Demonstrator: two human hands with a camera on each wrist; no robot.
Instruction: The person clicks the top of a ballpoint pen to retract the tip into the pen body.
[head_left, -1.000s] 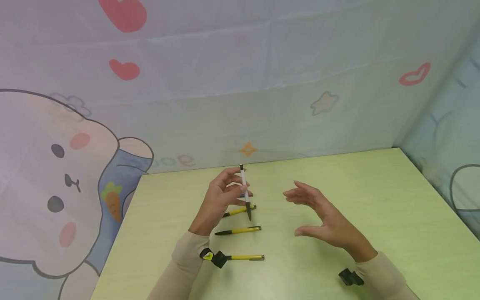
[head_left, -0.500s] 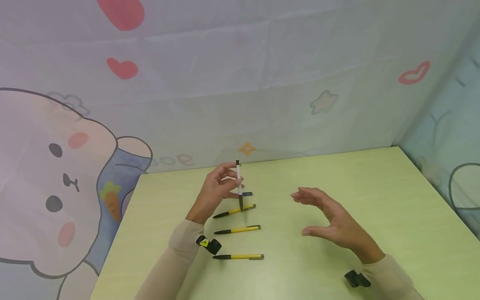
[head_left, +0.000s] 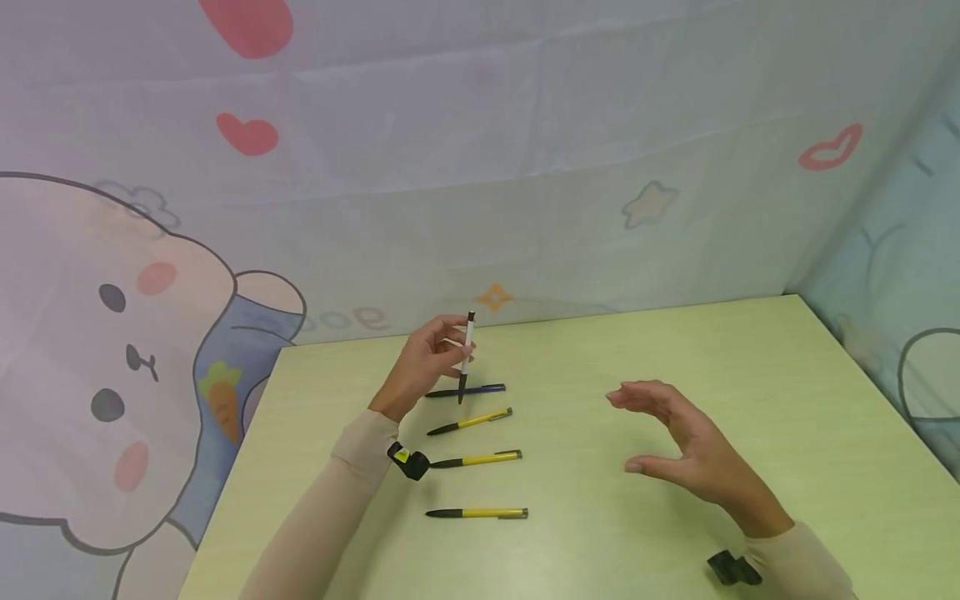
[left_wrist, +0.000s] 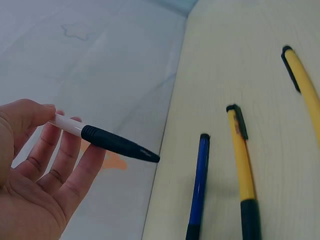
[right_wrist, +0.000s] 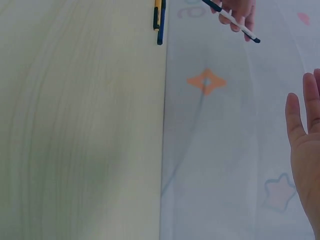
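Currently the left hand [head_left: 423, 367] pinches a white-barrelled pen [head_left: 466, 358] upright, dark tip just above the blue pen [head_left: 468, 390]; yellow pens [head_left: 472, 421] lie nearer the wrist. Right hand [head_left: 686, 450] hovers relaxed, holding nothing. Best lower it level, parallel to the row.

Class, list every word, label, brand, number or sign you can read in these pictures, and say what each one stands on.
"goo": grey, mirrored-looking characters on the backdrop cloth, beside the carrot; the reading is uncertain.
Yellow tag on the left wrist's black camera clip: it bears a dark mark, too small to read.
White pen in the left hand, blue pen, three yellow pens: no print visible.
Table: no text.
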